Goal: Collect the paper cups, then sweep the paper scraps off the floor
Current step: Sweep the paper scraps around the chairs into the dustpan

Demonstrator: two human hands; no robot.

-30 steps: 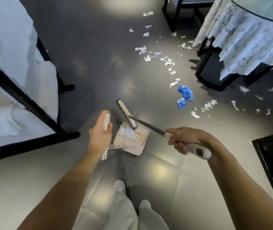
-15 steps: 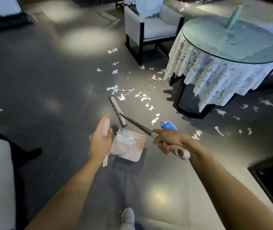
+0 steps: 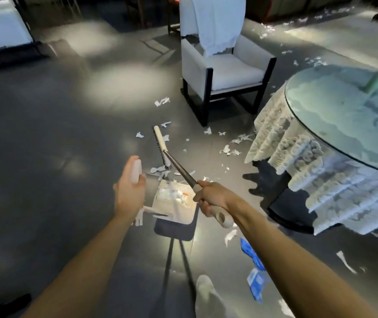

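My left hand (image 3: 129, 193) grips the white handle of a dustpan (image 3: 174, 206), which hangs above the floor with white scraps in it. My right hand (image 3: 212, 199) grips the beige end of a broom handle. The broom's dark shaft runs up and left to its narrow white brush head (image 3: 160, 143), held over the floor. White paper scraps (image 3: 229, 151) lie scattered around the brush head and toward the round table. Blue scraps (image 3: 255, 281) lie by my right forearm. No paper cup shows.
A round glass-topped table with a lace cloth (image 3: 298, 143) stands at right on a dark base. A white armchair (image 3: 222, 70) with a cloth over its back stands beyond the scraps. More furniture (image 3: 2, 33) sits far left. My shoe (image 3: 205, 288) is below the dustpan.
The view has lifted and moved forward, so the armchair and table loom nearer. The broom head has swung ahead of the dustpan. The blue scraps now lie beside my right forearm.
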